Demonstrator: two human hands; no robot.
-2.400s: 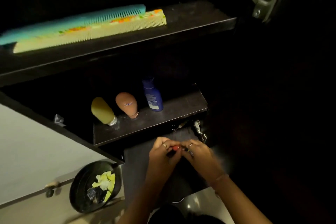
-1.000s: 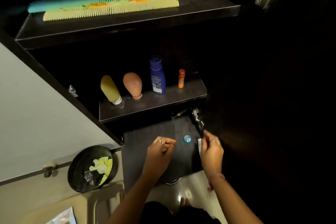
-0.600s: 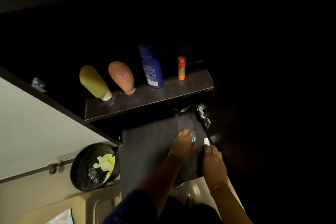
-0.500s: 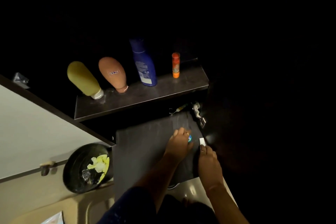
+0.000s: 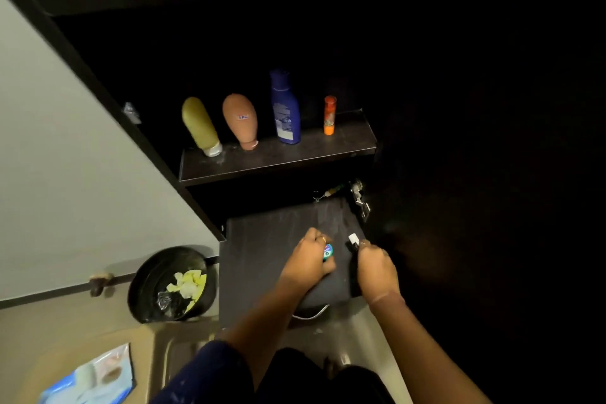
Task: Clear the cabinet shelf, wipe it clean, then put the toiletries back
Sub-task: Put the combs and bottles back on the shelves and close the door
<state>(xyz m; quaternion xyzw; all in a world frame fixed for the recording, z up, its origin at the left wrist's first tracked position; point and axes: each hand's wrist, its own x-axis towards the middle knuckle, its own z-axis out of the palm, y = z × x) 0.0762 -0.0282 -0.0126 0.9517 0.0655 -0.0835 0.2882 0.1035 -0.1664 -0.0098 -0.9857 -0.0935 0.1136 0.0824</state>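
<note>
Dark lower shelf (image 5: 262, 259): left hand (image 5: 308, 261) grips small round tin (image 5: 327, 251); right hand (image 5: 375, 267), at its 3 o'clock, pinches white-capped vial (image 5: 353, 240). Four toiletries at 12 o'clock on middle shelf (image 5: 344, 144).

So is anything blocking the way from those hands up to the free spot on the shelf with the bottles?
Nothing visible does. The shelf has bare space around the orange stick, and only open air lies between it and the left hand and right hand.

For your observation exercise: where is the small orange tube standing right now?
The orange tube stands upright at the right end of the middle shelf, just right of the blue bottle.
</note>
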